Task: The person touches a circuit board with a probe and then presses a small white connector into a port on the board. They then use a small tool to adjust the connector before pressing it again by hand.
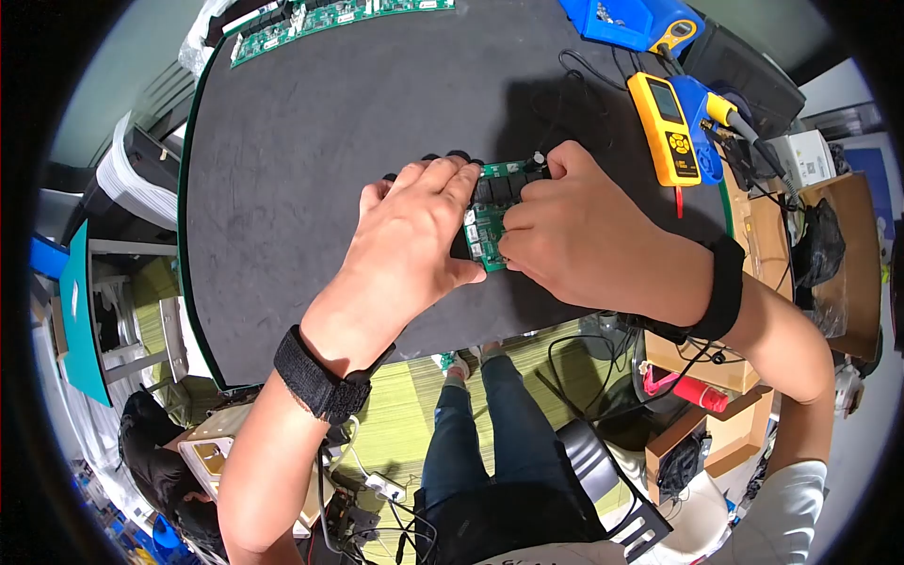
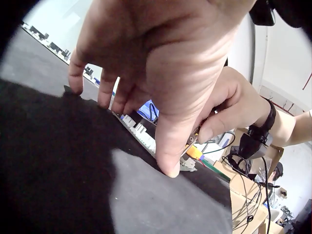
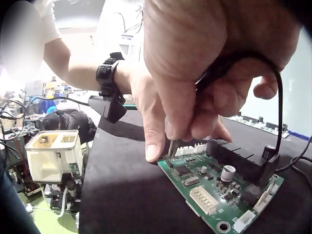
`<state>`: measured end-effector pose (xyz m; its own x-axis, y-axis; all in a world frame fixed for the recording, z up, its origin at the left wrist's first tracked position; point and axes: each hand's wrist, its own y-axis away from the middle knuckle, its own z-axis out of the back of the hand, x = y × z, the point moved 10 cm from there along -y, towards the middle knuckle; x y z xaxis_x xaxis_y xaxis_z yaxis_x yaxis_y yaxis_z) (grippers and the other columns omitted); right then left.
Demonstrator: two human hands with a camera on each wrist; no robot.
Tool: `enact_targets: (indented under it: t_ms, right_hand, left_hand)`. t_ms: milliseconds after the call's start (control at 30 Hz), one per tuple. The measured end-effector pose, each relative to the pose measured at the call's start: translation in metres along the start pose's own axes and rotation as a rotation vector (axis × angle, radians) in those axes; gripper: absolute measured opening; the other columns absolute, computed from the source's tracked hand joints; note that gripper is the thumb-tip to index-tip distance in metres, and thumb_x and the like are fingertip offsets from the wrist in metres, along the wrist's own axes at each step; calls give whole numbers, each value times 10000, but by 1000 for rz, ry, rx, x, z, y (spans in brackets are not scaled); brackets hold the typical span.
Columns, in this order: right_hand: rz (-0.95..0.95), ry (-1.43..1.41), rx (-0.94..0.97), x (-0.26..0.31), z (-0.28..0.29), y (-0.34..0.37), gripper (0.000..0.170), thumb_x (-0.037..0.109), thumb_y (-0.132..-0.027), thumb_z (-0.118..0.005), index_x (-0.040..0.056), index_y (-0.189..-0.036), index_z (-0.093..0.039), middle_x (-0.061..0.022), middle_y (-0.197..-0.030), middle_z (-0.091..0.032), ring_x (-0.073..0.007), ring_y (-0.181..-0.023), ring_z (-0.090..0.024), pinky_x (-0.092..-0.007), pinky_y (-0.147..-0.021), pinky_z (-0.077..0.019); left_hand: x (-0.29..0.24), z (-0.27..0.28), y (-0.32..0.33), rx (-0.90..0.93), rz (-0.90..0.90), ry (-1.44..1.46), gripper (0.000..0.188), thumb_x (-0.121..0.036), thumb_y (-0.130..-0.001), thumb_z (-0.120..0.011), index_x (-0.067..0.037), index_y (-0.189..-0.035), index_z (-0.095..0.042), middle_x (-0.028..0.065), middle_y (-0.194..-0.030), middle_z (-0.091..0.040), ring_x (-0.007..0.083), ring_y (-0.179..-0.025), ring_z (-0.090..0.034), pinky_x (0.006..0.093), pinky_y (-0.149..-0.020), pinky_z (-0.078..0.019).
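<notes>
A green circuit board [image 1: 486, 226] with black blocks, white connectors and a capacitor lies on the dark work mat. My left hand [image 1: 405, 221] stretches along the board's left side, its thumb [image 2: 168, 153] at the near corner and its other fingertips reaching down toward the mat. Over the right side of the board, my right hand [image 1: 589, 226] pinches slim metal-tipped tweezers [image 3: 173, 151]. Their tips meet the board's corner close to a small black chip [image 3: 182, 170]. A black cable [image 3: 279, 97] loops out from the right hand; the tool's upper part is hidden in the fingers.
More green boards [image 1: 344, 13] line the mat's far edge. At the right stand a yellow handheld meter [image 1: 665, 127], a blue soldering-station unit [image 1: 612, 24] and a grey-sleeved iron cable [image 1: 749, 132]. Cardboard boxes [image 1: 739, 433] and loose cables lie below the right edge.
</notes>
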<state>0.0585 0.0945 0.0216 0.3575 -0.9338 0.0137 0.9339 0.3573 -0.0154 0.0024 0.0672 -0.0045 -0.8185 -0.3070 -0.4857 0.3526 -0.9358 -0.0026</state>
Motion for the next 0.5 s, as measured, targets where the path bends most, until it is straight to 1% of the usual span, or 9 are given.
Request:
enact_targets:
  t_ms: [267, 333, 367, 433, 500]
  right_hand:
    - [-9, -18, 9, -2, -5, -1, 151, 181, -720, -671, 143, -607, -577, 27, -608, -500, -154, -641, -514, -365, -753, -334]
    - [45, -18, -155, 2, 7, -2, 146, 150, -647, -619, 176, -517, -558, 12, -513, -518, -182, -520, -511, -356, -657, -304]
    - [41, -18, -154, 2, 8, -1, 146, 150, -647, -619, 176, -517, -558, 12, -513, -518, -182, -520, -511, -356, -657, -304]
    - [-7, -3, 8, -2, -4, -1, 166, 169, -735, -639, 145, -590, -560, 29, -602, -496, -155, -646, -520, -369, -760, -335]
    - [-2, 36, 17, -1, -5, -1, 165, 175, -744, -632, 148, -596, -563, 31, -608, -502, -153, -654, -526, -368, -766, -333]
  left_hand:
    - [-1, 1, 0, 8, 3, 2, 795, -129, -594, -826, -59, -1304, -476, 57, -1302, -497, 258, -1224, -450, 417, -977, -361]
    - [-1, 0, -1, 18, 15, 4, 794, -128, -593, -826, -62, -1304, -478, 57, -1302, -497, 258, -1225, -449, 419, -977, -361]
    - [-1, 0, -1, 16, 17, 0, 794, -125, -592, -827, -64, -1304, -479, 57, -1304, -497, 257, -1225, -450, 421, -976, -362]
    - [-1, 0, -1, 16, 19, -4, 795, -122, -591, -827, -66, -1304, -480, 57, -1305, -497, 256, -1224, -450, 422, -975, -363]
    - [-2, 1, 0, 16, 20, -24, 783, -137, -606, -821, -64, -1306, -477, 66, -1302, -500, 267, -1223, -449, 426, -976, -363]
